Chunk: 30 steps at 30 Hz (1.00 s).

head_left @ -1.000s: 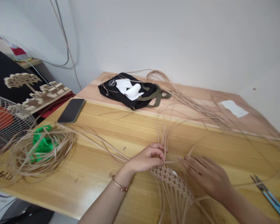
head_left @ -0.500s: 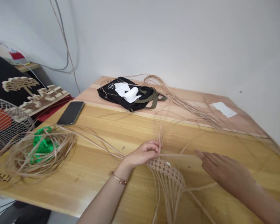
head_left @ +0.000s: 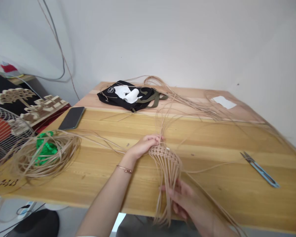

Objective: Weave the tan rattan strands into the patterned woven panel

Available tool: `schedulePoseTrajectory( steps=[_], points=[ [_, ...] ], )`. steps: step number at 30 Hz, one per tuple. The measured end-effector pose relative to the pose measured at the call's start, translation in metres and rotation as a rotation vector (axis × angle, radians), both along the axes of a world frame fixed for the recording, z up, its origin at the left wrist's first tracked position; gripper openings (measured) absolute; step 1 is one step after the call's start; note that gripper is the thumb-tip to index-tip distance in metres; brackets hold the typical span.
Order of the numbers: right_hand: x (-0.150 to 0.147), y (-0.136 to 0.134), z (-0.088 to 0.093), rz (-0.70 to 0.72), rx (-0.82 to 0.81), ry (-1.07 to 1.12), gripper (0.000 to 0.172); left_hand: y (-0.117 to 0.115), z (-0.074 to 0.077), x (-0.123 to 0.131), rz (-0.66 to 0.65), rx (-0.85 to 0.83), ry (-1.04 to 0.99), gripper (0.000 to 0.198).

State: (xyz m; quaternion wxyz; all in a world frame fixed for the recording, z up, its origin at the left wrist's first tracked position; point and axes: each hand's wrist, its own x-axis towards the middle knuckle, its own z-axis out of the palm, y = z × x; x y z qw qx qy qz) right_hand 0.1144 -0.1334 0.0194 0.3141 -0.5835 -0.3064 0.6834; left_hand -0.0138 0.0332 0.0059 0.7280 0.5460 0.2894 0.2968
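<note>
A small woven piece (head_left: pixel 164 153) of flat tan cane strands lies on the table in front of me, with a small white spot on its upper edge. My left hand (head_left: pixel 145 146), wearing a thin bracelet, pinches the strands at its upper left corner. Loose strands (head_left: pixel 168 177) run from the weave toward the table's front edge. Around these my right hand (head_left: pixel 184 199) is closed, thumb in front and fingers partly hidden behind them. More strand ends (head_left: pixel 162 121) stick out beyond my left hand.
Blue thread snips (head_left: pixel 261 171) lie on the right. At left are a coil of cane (head_left: pixel 66 148) with green wrapping (head_left: pixel 45 148), a phone (head_left: pixel 72 118) and a fan (head_left: pixel 7 138). A black bag (head_left: pixel 120 102), white paper (head_left: pixel 224 102) and long strands (head_left: pixel 187 102) lie along the back.
My right hand has come from the right of the weave down to its hanging strands and closed on them. The blue snips now show. My left hand keeps its pinch.
</note>
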Motion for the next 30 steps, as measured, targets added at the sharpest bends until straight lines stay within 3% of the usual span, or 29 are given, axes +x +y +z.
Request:
schedulePoseTrajectory(
  steps=[2,5,7,9,12,15,17,20,23,25,27,30],
  points=[
    [-0.008,0.0,-0.003,0.039,-0.025,0.159,0.045,-0.001,0.0,-0.001,-0.009,-0.029,-0.04,0.004],
    [-0.003,0.002,-0.007,0.231,-0.032,0.407,0.042,-0.001,0.002,-0.004,-0.038,-0.101,-0.099,0.004],
    [0.013,0.006,-0.007,0.342,-0.037,0.419,0.04,-0.001,0.003,-0.005,-0.042,-0.159,-0.144,0.005],
    [0.036,0.012,0.0,0.376,-0.022,0.259,0.036,-0.002,0.003,-0.006,-0.034,-0.181,-0.182,0.006],
    [0.07,0.024,0.025,0.445,0.096,-0.123,0.03,-0.002,0.0,-0.007,-0.034,-0.082,-0.155,0.005],
    [0.093,0.032,0.052,0.606,0.253,-0.566,0.016,-0.004,0.0,-0.007,-0.059,0.037,-0.088,0.006],
    [0.1,0.032,0.066,0.669,0.377,-0.945,0.016,-0.005,0.003,-0.007,-0.083,0.07,-0.072,0.006],
    [0.106,0.031,0.083,0.622,0.442,-1.393,0.02,-0.008,0.007,-0.007,-0.103,0.108,-0.041,0.01],
    [0.11,0.034,0.1,0.561,0.431,-1.709,0.022,-0.007,0.008,-0.007,-0.065,0.103,-0.05,0.012],
    [0.112,0.037,0.109,0.558,0.45,-1.829,0.022,-0.004,0.006,-0.008,-0.018,0.075,-0.086,0.012],
    [0.112,0.038,0.111,0.592,0.497,-1.815,0.02,-0.001,0.005,-0.012,0.026,0.066,-0.092,0.011],
    [0.109,0.029,0.095,0.656,0.595,-1.666,0.018,0.001,0.007,-0.021,0.034,0.119,-0.009,0.008]
  ],
)
